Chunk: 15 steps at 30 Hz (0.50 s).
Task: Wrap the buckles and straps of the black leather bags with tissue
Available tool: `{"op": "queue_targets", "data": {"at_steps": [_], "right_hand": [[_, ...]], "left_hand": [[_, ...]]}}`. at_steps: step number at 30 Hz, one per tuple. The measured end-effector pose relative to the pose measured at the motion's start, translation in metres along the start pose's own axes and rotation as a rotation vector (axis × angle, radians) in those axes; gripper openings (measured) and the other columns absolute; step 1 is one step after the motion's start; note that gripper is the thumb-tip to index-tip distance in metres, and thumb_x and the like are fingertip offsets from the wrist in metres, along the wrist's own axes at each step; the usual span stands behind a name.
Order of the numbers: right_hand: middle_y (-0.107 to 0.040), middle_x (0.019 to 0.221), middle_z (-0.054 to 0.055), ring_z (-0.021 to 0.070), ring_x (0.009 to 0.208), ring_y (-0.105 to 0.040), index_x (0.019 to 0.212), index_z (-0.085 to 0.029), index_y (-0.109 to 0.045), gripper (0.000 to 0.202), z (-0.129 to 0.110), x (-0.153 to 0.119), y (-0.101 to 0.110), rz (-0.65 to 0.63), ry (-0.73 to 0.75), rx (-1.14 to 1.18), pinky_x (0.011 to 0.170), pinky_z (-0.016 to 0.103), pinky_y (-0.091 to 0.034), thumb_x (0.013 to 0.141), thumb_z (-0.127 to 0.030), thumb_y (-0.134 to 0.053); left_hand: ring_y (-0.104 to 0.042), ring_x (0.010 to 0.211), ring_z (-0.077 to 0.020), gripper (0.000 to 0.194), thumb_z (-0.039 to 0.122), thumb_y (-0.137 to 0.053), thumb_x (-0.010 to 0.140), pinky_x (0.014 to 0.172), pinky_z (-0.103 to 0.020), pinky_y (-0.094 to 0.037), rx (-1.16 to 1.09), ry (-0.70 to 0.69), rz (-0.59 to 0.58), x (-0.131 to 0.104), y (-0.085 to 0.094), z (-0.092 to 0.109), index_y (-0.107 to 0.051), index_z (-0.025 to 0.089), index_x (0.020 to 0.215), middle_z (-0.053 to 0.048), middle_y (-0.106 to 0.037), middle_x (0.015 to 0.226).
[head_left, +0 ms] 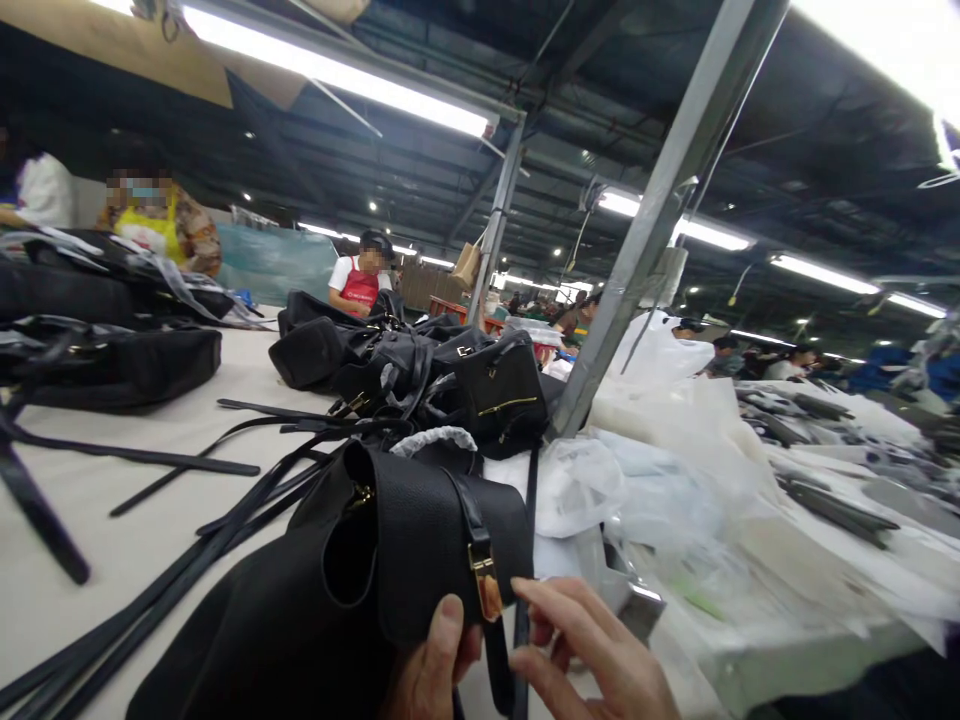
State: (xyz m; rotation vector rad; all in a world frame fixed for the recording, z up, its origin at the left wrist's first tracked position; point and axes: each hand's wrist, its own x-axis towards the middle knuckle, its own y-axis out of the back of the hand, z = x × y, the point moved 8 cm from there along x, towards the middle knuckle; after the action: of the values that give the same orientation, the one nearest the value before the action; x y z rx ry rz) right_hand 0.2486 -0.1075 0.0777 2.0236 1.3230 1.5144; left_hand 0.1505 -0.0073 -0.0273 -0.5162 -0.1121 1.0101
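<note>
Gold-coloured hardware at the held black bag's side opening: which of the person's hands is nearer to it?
Left. In the picture, the left hand is below and right of the hardware, its thumb on the flap; the right hand is farther right, beyond the buckle.

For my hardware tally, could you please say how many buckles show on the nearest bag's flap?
1: a gold buckle on its strap, near the right hand; others may be hidden.

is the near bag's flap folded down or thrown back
Folded down: the flap lies over the bag, the strap runs across it, and the left hand is at its lower edge.
</note>
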Motion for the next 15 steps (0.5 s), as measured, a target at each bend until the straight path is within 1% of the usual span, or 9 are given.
{"op": "queue_targets", "data": {"at_steps": [1,3,4,5,7,9,11,13,15], "right_hand": [[-0.066,0.094,0.004,0.0126,0.071,-0.065,0.12,-0.025,-0.056,0.034,-0.007,0.007,-0.004,0.02,0.06,-0.044,0.061,0.018,-0.055,0.088,-0.014,-0.059],[-0.062,0.085,0.002,0.0126,0.068,-0.063,0.099,-0.023,-0.06,0.014,-0.014,0.018,-0.016,0.014,0.108,-0.124,0.061,0.019,-0.053,0.091,-0.014,-0.053],[-0.06,0.08,0.001,0.0128,0.066,-0.061,0.088,-0.022,-0.058,0.012,-0.016,0.022,-0.021,0.002,0.117,-0.166,0.059,0.02,-0.051,0.092,-0.014,-0.05],[-0.059,0.075,0.0,0.0131,0.063,-0.06,0.082,-0.022,-0.055,0.016,-0.017,0.024,-0.024,-0.008,0.122,-0.213,0.057,0.021,-0.049,0.093,-0.015,-0.047],[-0.058,0.072,-0.001,0.0137,0.059,-0.059,0.078,-0.023,-0.051,0.018,-0.015,0.027,-0.024,-0.005,0.103,-0.288,0.053,0.022,-0.046,0.094,-0.016,-0.045],[-0.058,0.069,-0.002,0.014,0.057,-0.058,0.076,-0.023,-0.049,0.019,-0.006,0.024,-0.018,0.026,0.026,-0.29,0.051,0.023,-0.044,0.094,-0.019,-0.044],[-0.055,0.063,-0.003,0.0135,0.054,-0.057,0.074,-0.024,-0.047,0.023,0.007,0.016,-0.014,0.068,-0.113,-0.201,0.05,0.021,-0.045,0.096,-0.025,-0.042],[-0.053,0.058,-0.004,0.0131,0.051,-0.056,0.072,-0.024,-0.046,0.026,0.016,0.001,-0.017,0.115,-0.248,-0.115,0.048,0.021,-0.045,0.097,-0.032,-0.041],[-0.056,0.058,-0.003,0.014,0.051,-0.058,0.073,-0.024,-0.048,0.026,0.014,-0.015,-0.027,0.157,-0.29,-0.131,0.048,0.021,-0.046,0.097,-0.032,-0.042]], "left_hand": [[-0.068,0.088,-0.0291,0.05,0.069,-0.071,0.063,0.078,-0.035,-0.057,0.0,-0.012,-0.009,0.0,-0.001,0.003,-0.07,0.02,0.062,-0.007,-0.071,0.069],[-0.067,0.083,-0.0278,0.049,0.068,-0.07,0.064,0.074,-0.033,-0.056,0.03,-0.031,-0.026,0.0,-0.001,0.008,-0.063,0.021,0.052,-0.005,-0.065,0.057],[-0.066,0.079,-0.0268,0.051,0.068,-0.069,0.066,0.072,-0.032,-0.056,0.048,-0.034,-0.038,0.0,-0.002,0.011,-0.058,0.022,0.046,-0.004,-0.06,0.051],[-0.065,0.075,-0.0256,0.053,0.068,-0.067,0.068,0.07,-0.031,-0.055,0.061,-0.035,-0.052,0.0,-0.002,0.012,-0.054,0.023,0.042,-0.002,-0.055,0.045],[-0.063,0.069,-0.0233,0.056,0.068,-0.065,0.07,0.07,-0.031,-0.054,0.068,-0.04,-0.071,0.0,-0.005,0.014,-0.049,0.023,0.04,-0.001,-0.05,0.043],[-0.062,0.068,-0.0219,0.055,0.068,-0.066,0.069,0.072,-0.031,-0.053,0.064,-0.049,-0.078,-0.001,-0.01,0.013,-0.051,0.023,0.043,0.0,-0.052,0.046],[-0.062,0.071,-0.0221,0.052,0.067,-0.068,0.067,0.074,-0.031,-0.053,0.05,-0.056,-0.077,-0.002,-0.015,0.01,-0.053,0.022,0.046,-0.001,-0.056,0.051],[-0.063,0.075,-0.0237,0.049,0.066,-0.071,0.065,0.074,-0.032,-0.053,0.017,-0.044,-0.056,-0.003,-0.018,0.005,-0.056,0.022,0.05,-0.001,-0.058,0.054],[-0.064,0.076,-0.0249,0.047,0.064,-0.073,0.063,0.073,-0.033,-0.054,-0.017,-0.019,-0.026,-0.002,-0.018,0.001,-0.057,0.022,0.051,-0.002,-0.059,0.055]]}}
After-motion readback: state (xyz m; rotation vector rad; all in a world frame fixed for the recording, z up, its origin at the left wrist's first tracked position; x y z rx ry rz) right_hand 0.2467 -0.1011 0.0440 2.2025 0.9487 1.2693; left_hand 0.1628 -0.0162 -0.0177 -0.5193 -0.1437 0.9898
